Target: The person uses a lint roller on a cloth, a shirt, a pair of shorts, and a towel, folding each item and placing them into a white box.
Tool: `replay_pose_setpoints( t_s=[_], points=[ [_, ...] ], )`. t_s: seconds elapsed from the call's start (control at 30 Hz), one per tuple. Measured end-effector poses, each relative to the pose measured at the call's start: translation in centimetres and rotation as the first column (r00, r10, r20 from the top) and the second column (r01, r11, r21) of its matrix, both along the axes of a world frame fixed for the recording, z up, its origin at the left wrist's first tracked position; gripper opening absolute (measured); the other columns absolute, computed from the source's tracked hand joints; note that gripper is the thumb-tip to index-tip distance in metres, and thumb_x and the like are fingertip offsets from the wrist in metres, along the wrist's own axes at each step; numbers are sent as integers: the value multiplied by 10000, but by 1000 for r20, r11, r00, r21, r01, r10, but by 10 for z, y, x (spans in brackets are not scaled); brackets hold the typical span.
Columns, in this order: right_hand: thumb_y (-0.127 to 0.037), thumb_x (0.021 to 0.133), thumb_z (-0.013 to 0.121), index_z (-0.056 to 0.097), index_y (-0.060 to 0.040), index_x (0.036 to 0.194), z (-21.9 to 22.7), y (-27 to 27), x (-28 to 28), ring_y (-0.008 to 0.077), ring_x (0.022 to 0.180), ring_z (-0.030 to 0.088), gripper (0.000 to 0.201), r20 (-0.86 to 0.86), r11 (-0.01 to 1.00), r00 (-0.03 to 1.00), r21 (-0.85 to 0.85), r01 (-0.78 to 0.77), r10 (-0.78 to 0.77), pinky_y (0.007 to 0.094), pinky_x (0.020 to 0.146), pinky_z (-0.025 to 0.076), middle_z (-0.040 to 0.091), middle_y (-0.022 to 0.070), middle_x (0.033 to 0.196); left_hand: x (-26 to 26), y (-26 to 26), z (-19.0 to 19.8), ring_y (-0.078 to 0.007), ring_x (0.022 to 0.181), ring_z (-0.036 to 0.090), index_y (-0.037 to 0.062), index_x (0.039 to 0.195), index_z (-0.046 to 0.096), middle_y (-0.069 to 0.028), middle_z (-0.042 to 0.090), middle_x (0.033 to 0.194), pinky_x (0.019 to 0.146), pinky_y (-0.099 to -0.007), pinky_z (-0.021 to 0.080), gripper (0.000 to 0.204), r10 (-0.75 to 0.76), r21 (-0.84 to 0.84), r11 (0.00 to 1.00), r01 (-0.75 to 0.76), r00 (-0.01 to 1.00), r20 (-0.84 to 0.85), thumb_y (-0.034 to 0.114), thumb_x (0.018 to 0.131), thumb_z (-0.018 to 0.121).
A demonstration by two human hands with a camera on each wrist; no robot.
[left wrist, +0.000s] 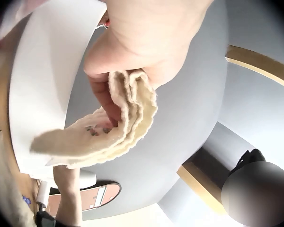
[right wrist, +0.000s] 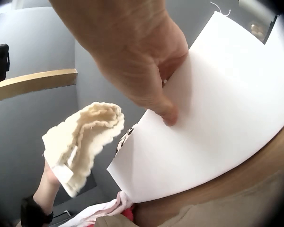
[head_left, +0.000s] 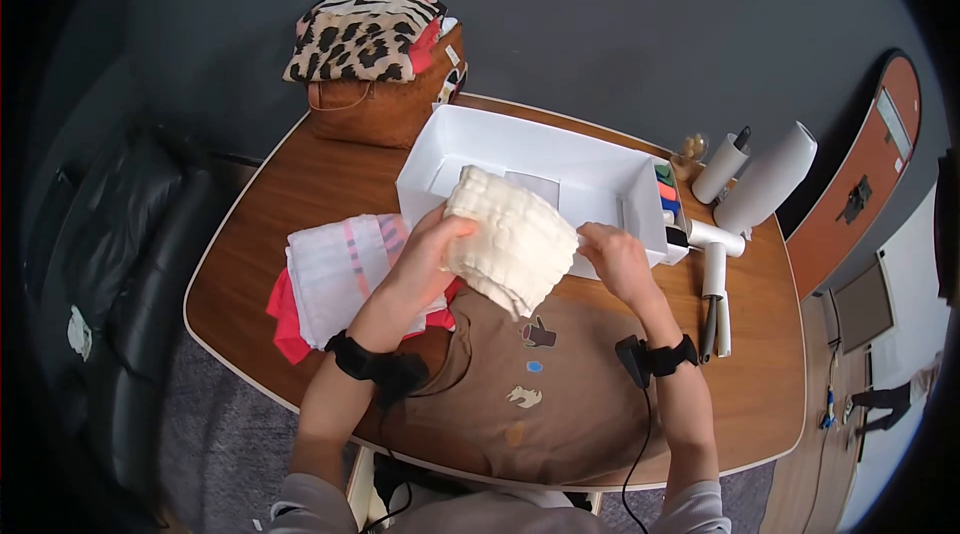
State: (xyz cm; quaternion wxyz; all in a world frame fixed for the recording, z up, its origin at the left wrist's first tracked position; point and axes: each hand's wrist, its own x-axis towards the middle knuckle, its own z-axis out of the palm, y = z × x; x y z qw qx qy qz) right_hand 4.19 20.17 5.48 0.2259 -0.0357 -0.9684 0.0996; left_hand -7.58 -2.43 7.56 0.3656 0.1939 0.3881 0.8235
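My left hand [head_left: 425, 259] holds a folded cream cloth [head_left: 512, 239] by its left side, above the front of a white box [head_left: 530, 139]. In the left wrist view, the fingers and thumb of that hand [left wrist: 142, 42] pinch the layered folds of the cloth [left wrist: 144, 111]. My right hand [head_left: 618, 264] is at the box's front wall, to the right of the cloth. The right wrist view shows this hand [right wrist: 132, 56] gripping the rim, its thumb on the outer face of the box [right wrist: 203, 113]; the other fingertips are hidden behind the wall.
A brown T-shirt [head_left: 590, 384] lies along the table's [head_left: 230, 264] near edge. White and red cloths [head_left: 325, 264] are at left; a brown bag [head_left: 365, 114] topped with patterned cloth stands behind. White bottles [head_left: 770, 179], rollers [head_left: 714, 269] and a small box of coloured items [head_left: 668, 196] sit at right.
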Motion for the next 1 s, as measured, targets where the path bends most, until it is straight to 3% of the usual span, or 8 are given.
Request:
replay_pose_setpoints(
  t_s=[0.23,0.37,0.47,0.57,0.73,0.83,0.87,1.0],
  points=[
    [-57,726,598,552,-51,829,-16,-15,14,305,664,553,112,-45,998,999,65,-6,9,377,609,443,562,101,693,-8,10,24,-172,979,537,-10,1143,459,-91,546,1058,834,-311,431,355,33,8,999,-32,999,-30,104,806,450],
    [-43,709,519,570,-65,948,-19,-16,22,256,758,530,246,-75,998,996,48,-44,47,320,653,436,517,106,833,-10,30,25,-168,951,553,-4,1136,464,-86,553,1046,812,-312,448,341,26,-31,999,-28,998,-62,105,813,451],
    [-63,702,523,551,-53,1080,-12,-19,33,234,818,487,379,-117,973,993,228,31,-5,291,686,417,467,105,882,-16,53,30,-173,934,562,-3,1116,470,-92,556,1029,803,-309,458,320,-59,-51,997,56,997,-54,96,812,451],
    [-88,694,530,525,-25,1127,-4,-34,47,206,830,452,437,-158,839,973,496,224,-166,273,696,396,441,78,836,-22,83,37,-183,909,575,-12,1097,484,-96,572,1001,783,-311,468,309,-56,-75,996,49,994,-89,95,808,471],
    [-110,691,540,503,43,1123,-14,-44,56,188,790,464,460,-60,878,982,442,186,-178,273,657,401,434,68,816,-18,135,38,-181,917,570,-50,1075,477,-127,567,1000,797,-292,454,313,-233,-220,960,173,929,-286,68,785,465],
    [-124,692,553,495,70,1119,-16,-47,59,184,775,467,472,-65,908,987,386,163,-149,270,650,411,439,71,823,-7,162,33,-182,892,573,-60,1075,475,-140,566,1003,774,-273,450,330,-298,-393,911,125,858,-417,83,778,486],
    [-128,690,555,497,72,1117,-15,-50,61,184,776,467,474,-58,914,987,373,159,-148,269,651,413,441,72,826,-7,169,33,-178,844,579,-48,1051,492,-137,587,937,741,-273,444,308,-354,-506,861,62,785,-507,83,772,502],
    [-141,674,565,497,88,1110,-21,-58,66,190,781,467,497,-41,915,990,377,142,-137,268,668,417,457,77,841,-13,187,41,-132,792,563,-1,971,539,-82,602,795,709,-267,422,213,-596,-637,769,44,410,-691,77,772,528]
  ],
)
